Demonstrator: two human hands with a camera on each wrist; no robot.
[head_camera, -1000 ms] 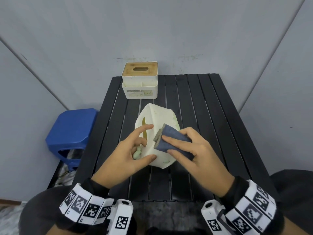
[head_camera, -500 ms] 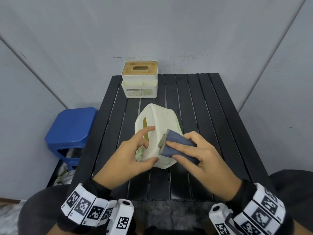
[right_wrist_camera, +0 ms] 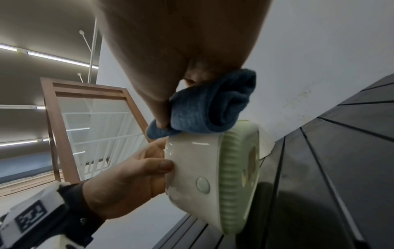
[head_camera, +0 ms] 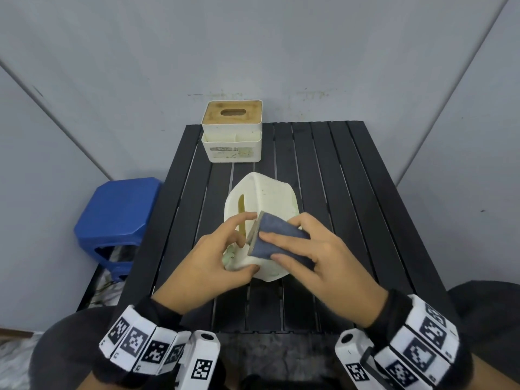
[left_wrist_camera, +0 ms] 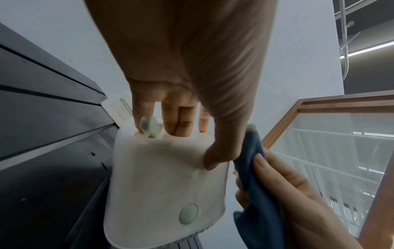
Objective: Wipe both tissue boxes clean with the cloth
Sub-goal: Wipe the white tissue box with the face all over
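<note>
A white rounded tissue box (head_camera: 271,197) lies tipped on its side at the middle of the black slatted table (head_camera: 354,220); its ribbed green base (right_wrist_camera: 232,176) faces right. My left hand (head_camera: 243,243) grips the box's near end, thumb on the side wall and fingers on the slotted top face. My right hand (head_camera: 268,246) holds a folded blue cloth (head_camera: 278,240) and presses it onto the box's upper side. A second tissue box (head_camera: 232,137), white with a wooden lid, stands upright at the table's far left edge, untouched.
A blue plastic stool (head_camera: 118,218) stands to the left of the table, below its level. Grey walls close in behind and on both sides. Bare slats lie to the right of the tipped box and in front of it.
The right hand slid the cloth a little to the right along the box and then back left. The left hand kept its grip; the box barely moved.
</note>
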